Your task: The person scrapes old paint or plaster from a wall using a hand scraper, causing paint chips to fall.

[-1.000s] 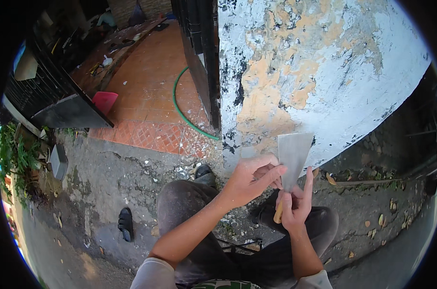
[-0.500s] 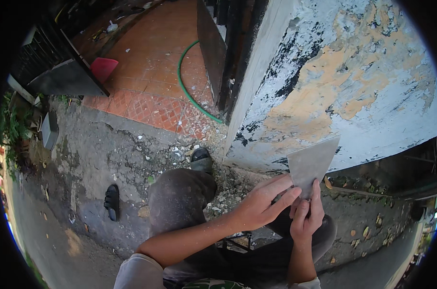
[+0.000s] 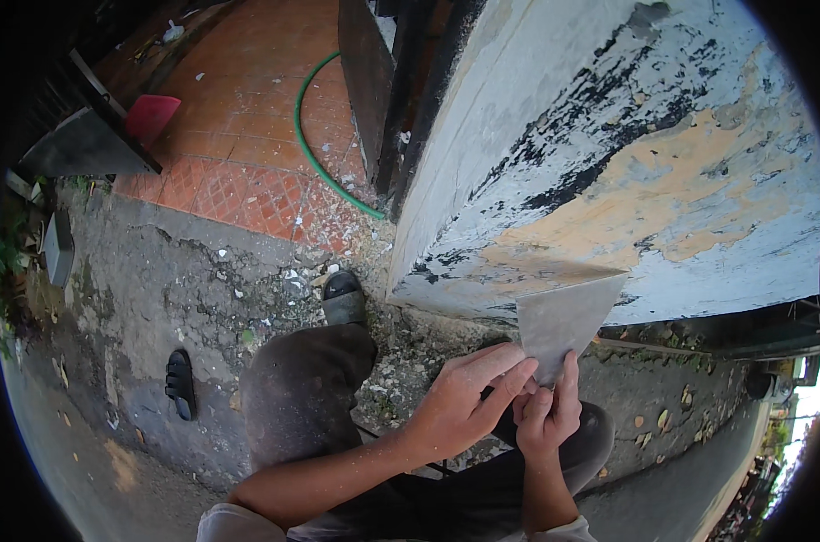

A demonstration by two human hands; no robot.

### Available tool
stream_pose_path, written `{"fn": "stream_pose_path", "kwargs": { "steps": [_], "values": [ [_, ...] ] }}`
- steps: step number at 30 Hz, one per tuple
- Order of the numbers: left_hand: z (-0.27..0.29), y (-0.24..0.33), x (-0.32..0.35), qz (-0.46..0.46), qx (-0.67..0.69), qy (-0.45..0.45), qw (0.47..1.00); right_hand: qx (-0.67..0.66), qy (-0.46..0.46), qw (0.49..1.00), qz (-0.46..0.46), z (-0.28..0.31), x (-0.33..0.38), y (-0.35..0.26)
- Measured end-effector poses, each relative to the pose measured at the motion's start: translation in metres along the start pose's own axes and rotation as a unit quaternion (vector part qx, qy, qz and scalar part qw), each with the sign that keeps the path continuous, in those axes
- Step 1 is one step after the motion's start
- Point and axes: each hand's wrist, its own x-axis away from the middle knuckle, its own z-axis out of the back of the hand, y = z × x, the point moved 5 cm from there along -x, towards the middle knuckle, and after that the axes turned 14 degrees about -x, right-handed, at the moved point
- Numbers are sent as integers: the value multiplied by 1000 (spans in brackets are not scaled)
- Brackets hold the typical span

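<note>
A wide, flat grey scraper blade [image 3: 568, 316] flares toward the wall and narrows toward my hands. Its broad edge lies at the low part of a peeling wall [image 3: 627, 208]; whether it touches along its whole width I cannot tell. My left hand [image 3: 469, 393] closes round the narrow end, thumb stretched along it, and hides the handle. Against the blade's lower right side my right hand [image 3: 547, 411] presses its index finger, with the other fingers curled beneath. White, tan and black paint layers show on the wall.
A green hose [image 3: 306, 144] curves over orange tiles beside a dark gate [image 3: 374, 99]. Paint chips litter the ground by my sandalled foot [image 3: 343, 298]. An unworn black sandal [image 3: 181, 384] lies to the left. Farther off are a red dustpan-like piece [image 3: 150, 117] and a grey block [image 3: 58, 248].
The view has shifted, so the wall fills more of it and the ground things sit further left. Both hands keep the same grip on the scraper, which appears slightly lower and left.
</note>
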Motion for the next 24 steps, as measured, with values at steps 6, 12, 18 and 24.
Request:
{"fn": "stream_pose_path", "kwargs": {
  "steps": [6,12,18,24],
  "values": [
    [8,10,6,-41,-11,47,998,75,-1,990,123,-8,0,-17],
    [28,21,13,-56,34,99,993,-156,-10,988,-8,-45,-14,-61],
    [27,14,9,-1,137,29,990,-44,14,999,27,-30,-11,-54],
    [26,23,5,-24,239,-7,971,-40,74,996,-36,-6,-15,-56]
  ]
}}
